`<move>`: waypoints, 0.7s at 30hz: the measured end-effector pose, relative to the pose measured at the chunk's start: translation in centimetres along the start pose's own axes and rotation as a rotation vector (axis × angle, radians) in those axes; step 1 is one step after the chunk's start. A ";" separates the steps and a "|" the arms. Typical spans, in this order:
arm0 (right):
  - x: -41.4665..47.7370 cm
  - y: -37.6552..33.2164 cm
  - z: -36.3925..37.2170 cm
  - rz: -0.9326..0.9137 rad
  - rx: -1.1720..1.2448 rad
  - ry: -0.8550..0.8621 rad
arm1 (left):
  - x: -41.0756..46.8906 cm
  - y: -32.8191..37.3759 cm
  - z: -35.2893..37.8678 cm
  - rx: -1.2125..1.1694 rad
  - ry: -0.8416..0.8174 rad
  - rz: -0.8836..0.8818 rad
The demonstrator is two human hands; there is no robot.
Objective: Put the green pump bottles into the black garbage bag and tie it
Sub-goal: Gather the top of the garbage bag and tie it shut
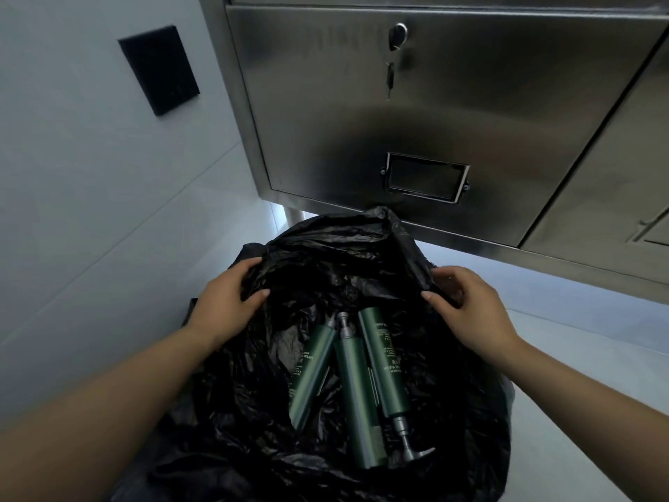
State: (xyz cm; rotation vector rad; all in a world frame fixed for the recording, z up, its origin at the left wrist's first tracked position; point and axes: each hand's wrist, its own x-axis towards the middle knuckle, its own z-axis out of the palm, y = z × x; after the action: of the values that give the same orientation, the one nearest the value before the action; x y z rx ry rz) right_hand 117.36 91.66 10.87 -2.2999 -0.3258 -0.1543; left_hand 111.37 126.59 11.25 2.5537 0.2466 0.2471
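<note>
The black garbage bag [231,440] is held open at its rim. Its left edge is grasped by the left hand [226,306] and its right edge by the right hand [470,309], with plastic caught between thumb and curled fingers on each side. Inside the bag, the left bottle [311,375] is laid just below the left hand, the middle bottle [356,396] between both hands, and the right bottle [383,364] below the right hand, its pump turned away from the fingers. A steel cabinet [434,103] is seen beyond the hands.

Arms outstretched, left hand [226,302] and right hand [470,309] grip the bag [344,255].
</note>
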 end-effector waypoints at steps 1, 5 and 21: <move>0.3 -0.7 0.2 -0.043 0.001 -0.004 | -0.2 0.2 -0.3 -0.016 0.001 0.028; 1.2 -4.3 2.1 -0.218 0.023 -0.030 | -1.2 0.6 -2.0 -0.063 0.013 0.117; 3.4 -9.9 12.5 -0.089 0.129 -0.332 | -5.4 -3.2 -7.5 -0.183 0.005 0.043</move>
State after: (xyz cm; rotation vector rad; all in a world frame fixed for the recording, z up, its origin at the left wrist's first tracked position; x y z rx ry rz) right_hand 117.90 107.92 10.08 -2.1801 -0.5894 0.2020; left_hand 104.09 131.85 15.05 2.3793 0.1625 0.2788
